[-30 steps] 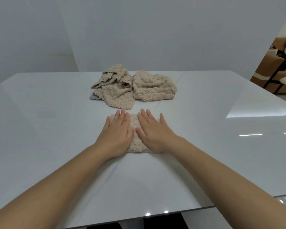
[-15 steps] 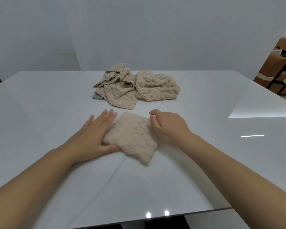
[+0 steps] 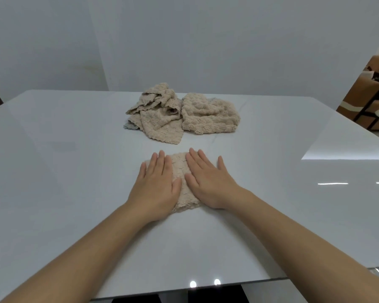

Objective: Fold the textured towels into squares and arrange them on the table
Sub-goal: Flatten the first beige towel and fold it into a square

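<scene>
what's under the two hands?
A folded beige towel lies flat on the table. The left hand and right hand press flat on it, so only the strip between them and its edges show; the rest is covered.

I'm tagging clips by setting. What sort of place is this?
Probably a room in a home, perhaps a dining area: a large glossy white table against plain pale walls, soft beige towels heaped on it, and what look like cardboard boxes at the far right.

Towel pile [image 3: 179,115] blocks ahead; white table [image 3: 53,171] open either side.
</scene>
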Demonstrator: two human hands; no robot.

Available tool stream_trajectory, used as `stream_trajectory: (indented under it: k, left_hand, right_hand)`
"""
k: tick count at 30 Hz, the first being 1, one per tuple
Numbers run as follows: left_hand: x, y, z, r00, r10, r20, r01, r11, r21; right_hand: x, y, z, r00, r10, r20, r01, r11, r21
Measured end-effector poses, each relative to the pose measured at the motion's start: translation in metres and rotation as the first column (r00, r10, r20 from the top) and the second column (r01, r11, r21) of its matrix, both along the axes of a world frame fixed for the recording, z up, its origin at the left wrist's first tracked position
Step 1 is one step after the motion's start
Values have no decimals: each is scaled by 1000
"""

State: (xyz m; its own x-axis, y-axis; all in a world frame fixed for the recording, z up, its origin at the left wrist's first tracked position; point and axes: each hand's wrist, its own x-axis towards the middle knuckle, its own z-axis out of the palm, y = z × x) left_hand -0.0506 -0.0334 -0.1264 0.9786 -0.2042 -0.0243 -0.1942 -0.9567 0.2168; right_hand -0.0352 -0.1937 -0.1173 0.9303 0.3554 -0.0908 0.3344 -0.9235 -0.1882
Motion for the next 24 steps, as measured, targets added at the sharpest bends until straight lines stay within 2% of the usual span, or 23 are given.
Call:
stream_trajectory:
  k: [4, 6, 7, 8, 9, 11, 12, 14, 16, 19, 21, 23, 24]
  left_hand:
    - [-3, 3, 5, 1000, 10, 26, -9, 999, -36]
    - [-7, 12, 12, 983, 157, 94, -137, 972, -192]
    - [-6, 18, 15, 961, 256, 110, -213, 930, -299]
    - [-4, 25, 20, 938, 342, 56, -290, 863, -414]
    - [0, 31, 25, 914, 397, -77, -375, 759, -532]
    - [9, 39, 35, 847, 329, -418, -532, 506, -679]
    - [11, 41, 39, 811, 271, -518, -582, 454, -674]
    - [13, 42, 43, 787, 241, -567, -601, 506, -619]
    - [16, 46, 44, 804, 274, -528, -580, 558, -594]
    - [25, 68, 41, 828, 339, -446, -558, 577, -597]
    - [33, 94, 38, 828, 438, -350, -560, 642, -524]
    - [39, 123, 36, 813, 548, -198, -580, 729, -364]
    - [42, 137, 35, 798, 587, -135, -598, 744, -298]
  right_hand:
    - [-1, 2, 2, 1000, -20, -15, 20, 999, 28]
    - [-3, 2, 3, 998, -55, -39, 57, 996, 72]
    - [-5, 3, 4, 996, -73, -47, 77, 993, 90]
    - [-7, 5, 4, 995, -93, -48, 97, 990, 102]
    - [-8, 7, 3, 993, -113, -45, 118, 987, 110]
    - [-10, 15, 1, 987, -156, -43, 160, 979, 123]
    - [-11, 19, 0, 984, -174, -43, 178, 975, 133]
    - [-14, 30, -2, 980, -194, -45, 199, 968, 153]
    - [-16, 42, -1, 979, -196, -48, 202, 965, 170]
    - [-15, 62, 1, 983, -185, -13, 184, 964, 191]
    - [-9, 83, 3, 994, -109, 31, 103, 982, 159]
    - [0, 111, 3, 999, -10, 34, 6, 992, 122]
    - [6, 128, 1, 999, 29, 31, -32, 993, 112]
